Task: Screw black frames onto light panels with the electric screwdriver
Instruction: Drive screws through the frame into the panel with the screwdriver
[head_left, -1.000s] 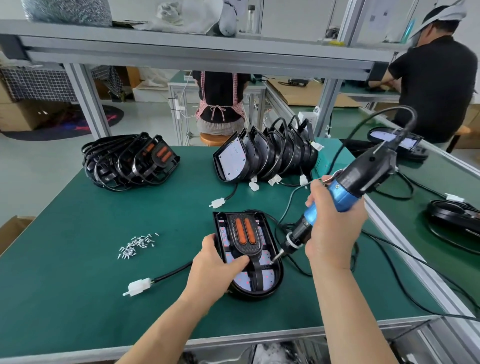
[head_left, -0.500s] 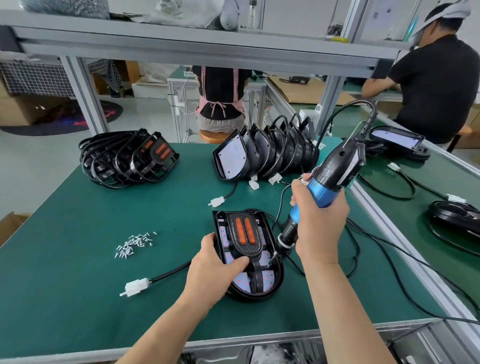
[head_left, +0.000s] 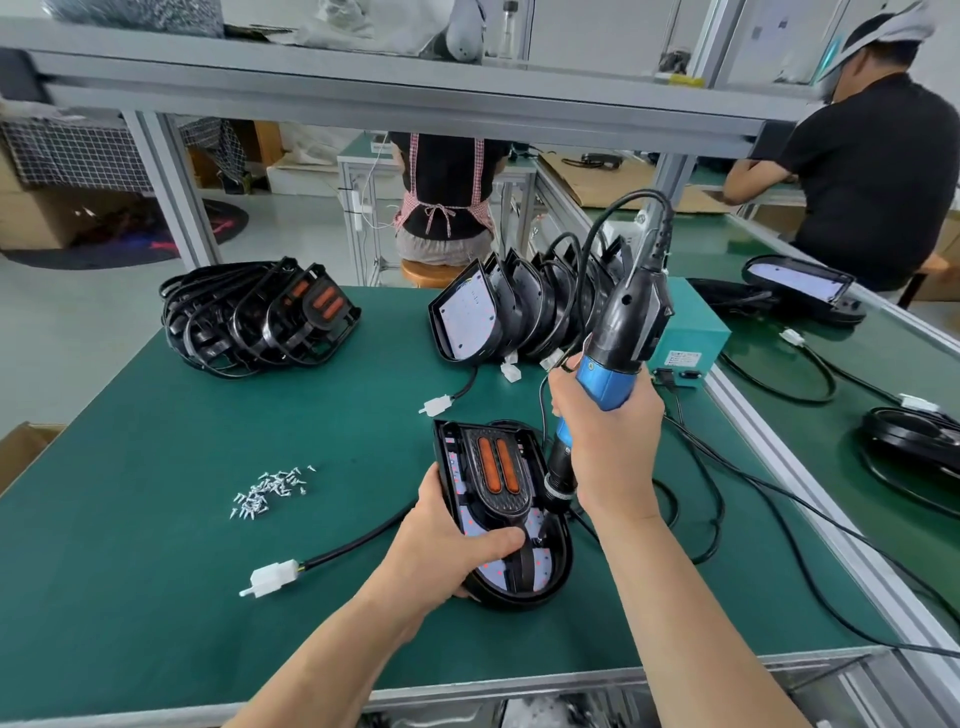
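A light panel (head_left: 545, 569) with a black frame (head_left: 498, 467) and two orange strips lies on the green table (head_left: 156, 571) in front of me. My left hand (head_left: 447, 551) grips its left edge, thumb lying across the frame. My right hand (head_left: 610, 431) holds the blue and black electric screwdriver (head_left: 618, 338) nearly upright. Its tip touches the panel's right side near the frame's stem. A pile of small silver screws (head_left: 267, 491) lies to the left.
A stack of black frames (head_left: 260, 317) sits at the back left. A row of upright light panels (head_left: 498, 312) stands at the back centre. A teal power box (head_left: 691, 338), black cables (head_left: 727, 467) and a white connector (head_left: 272, 576) lie around. Two people work beyond.
My right hand has swung the screwdriver from a slant to nearly upright and shifted it left over the panel. My left hand still holds the panel.
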